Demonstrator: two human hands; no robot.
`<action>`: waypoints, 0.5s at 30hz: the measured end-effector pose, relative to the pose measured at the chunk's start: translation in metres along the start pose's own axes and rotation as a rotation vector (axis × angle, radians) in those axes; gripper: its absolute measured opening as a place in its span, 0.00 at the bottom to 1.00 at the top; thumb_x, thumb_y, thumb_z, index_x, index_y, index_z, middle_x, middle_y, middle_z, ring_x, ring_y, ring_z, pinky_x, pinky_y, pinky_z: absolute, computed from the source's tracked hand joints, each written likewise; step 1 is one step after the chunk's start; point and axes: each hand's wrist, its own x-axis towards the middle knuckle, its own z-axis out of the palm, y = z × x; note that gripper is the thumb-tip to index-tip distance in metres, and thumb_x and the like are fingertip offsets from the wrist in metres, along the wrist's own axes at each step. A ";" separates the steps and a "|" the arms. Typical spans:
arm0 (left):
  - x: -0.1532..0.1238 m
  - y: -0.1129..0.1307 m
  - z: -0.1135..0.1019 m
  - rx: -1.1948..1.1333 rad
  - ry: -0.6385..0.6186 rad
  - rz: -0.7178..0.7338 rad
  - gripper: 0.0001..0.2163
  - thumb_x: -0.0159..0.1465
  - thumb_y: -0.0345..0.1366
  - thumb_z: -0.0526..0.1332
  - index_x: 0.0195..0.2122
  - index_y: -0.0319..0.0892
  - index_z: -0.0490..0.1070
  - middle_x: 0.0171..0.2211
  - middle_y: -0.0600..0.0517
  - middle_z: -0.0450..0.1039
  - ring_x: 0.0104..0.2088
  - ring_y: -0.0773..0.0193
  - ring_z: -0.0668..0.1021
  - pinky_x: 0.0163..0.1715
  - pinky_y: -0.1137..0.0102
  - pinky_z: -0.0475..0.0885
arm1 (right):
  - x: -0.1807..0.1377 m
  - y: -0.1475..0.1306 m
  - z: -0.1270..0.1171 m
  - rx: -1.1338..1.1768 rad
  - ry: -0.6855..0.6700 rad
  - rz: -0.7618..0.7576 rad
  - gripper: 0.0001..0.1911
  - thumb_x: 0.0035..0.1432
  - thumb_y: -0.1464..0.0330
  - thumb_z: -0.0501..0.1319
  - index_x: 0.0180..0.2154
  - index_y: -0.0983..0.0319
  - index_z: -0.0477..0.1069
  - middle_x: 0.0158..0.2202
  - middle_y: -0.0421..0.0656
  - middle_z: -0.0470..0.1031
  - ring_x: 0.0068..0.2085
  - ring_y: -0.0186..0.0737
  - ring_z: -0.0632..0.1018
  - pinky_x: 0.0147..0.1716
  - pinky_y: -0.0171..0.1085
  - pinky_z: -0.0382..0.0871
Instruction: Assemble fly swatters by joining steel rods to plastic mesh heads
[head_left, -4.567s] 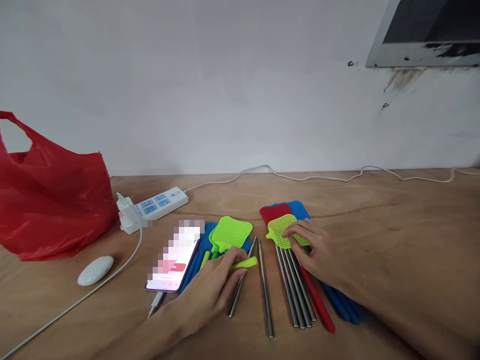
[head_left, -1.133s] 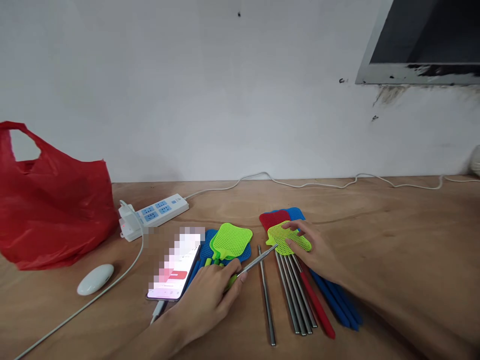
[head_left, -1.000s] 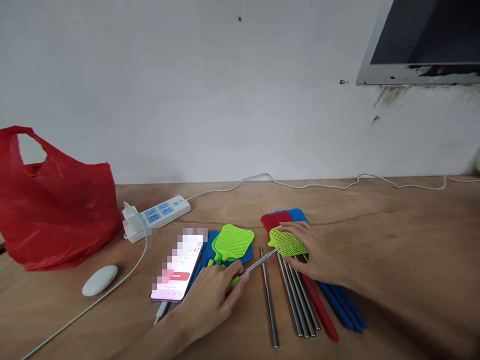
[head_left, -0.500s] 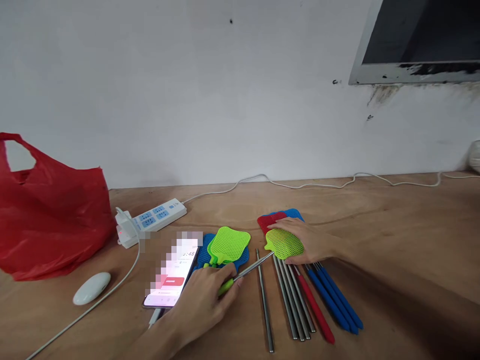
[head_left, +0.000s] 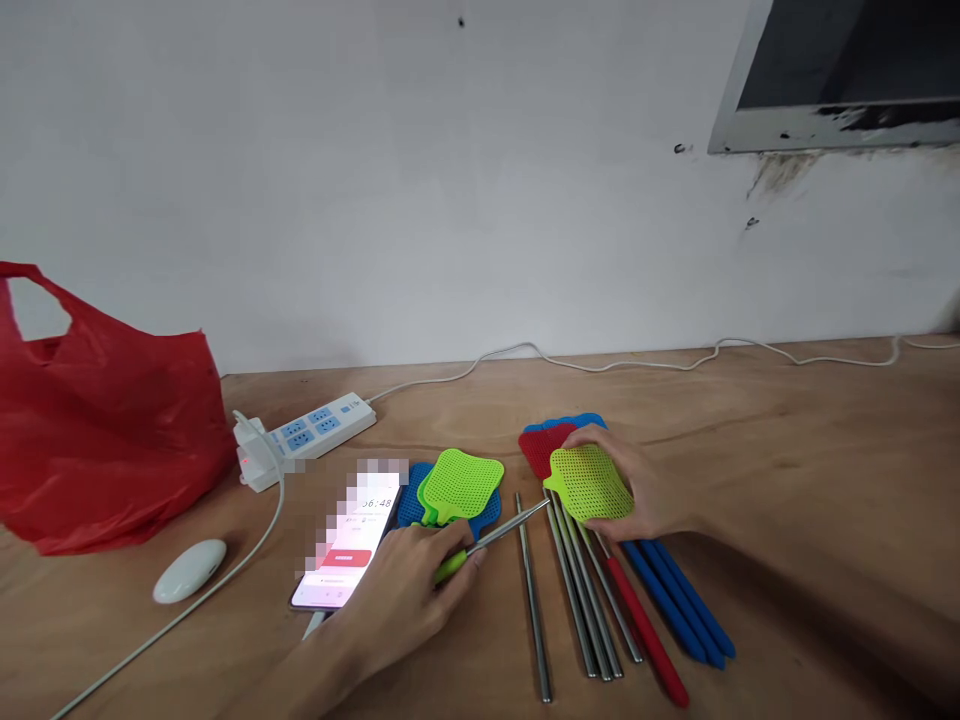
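1. The left hand (head_left: 409, 600) has its grip clamped on a metal rod (head_left: 504, 528) with a green handle, its tip aimed toward 2 o'clock.
2. The right hand (head_left: 637, 490) has its grip clamped on a yellow-green swatter head (head_left: 589, 483); rod and head are near, apparently not yet joined.
3. Finished swatters (head_left: 660, 640) lie at 5 o'clock on the surface (head_left: 787, 480); loose rods (head_left: 581, 610) and spare heads (head_left: 459, 485) remain.

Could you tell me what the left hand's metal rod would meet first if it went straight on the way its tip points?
Probably the yellow-green swatter head held by the right hand; the rod in the left hand aims at its neck, though depth is unclear.
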 end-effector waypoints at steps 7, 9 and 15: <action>0.001 0.000 -0.002 0.012 -0.009 0.028 0.13 0.72 0.42 0.49 0.37 0.45 0.69 0.26 0.54 0.72 0.28 0.58 0.75 0.29 0.68 0.59 | -0.024 -0.012 -0.003 -0.068 0.106 -0.115 0.41 0.44 0.68 0.71 0.59 0.57 0.59 0.55 0.51 0.67 0.57 0.57 0.70 0.56 0.53 0.65; 0.000 0.000 -0.002 0.010 -0.005 0.064 0.13 0.73 0.43 0.49 0.37 0.46 0.69 0.26 0.54 0.73 0.27 0.58 0.75 0.29 0.68 0.60 | -0.026 -0.015 -0.003 -0.068 0.098 -0.124 0.41 0.44 0.68 0.71 0.59 0.57 0.59 0.55 0.52 0.67 0.57 0.57 0.71 0.56 0.53 0.66; -0.002 -0.003 -0.002 0.040 0.038 0.159 0.13 0.74 0.42 0.48 0.39 0.46 0.70 0.26 0.54 0.73 0.26 0.59 0.76 0.27 0.69 0.59 | -0.026 -0.023 -0.002 -0.035 0.076 -0.133 0.40 0.44 0.69 0.71 0.58 0.58 0.60 0.55 0.52 0.67 0.56 0.55 0.71 0.56 0.51 0.67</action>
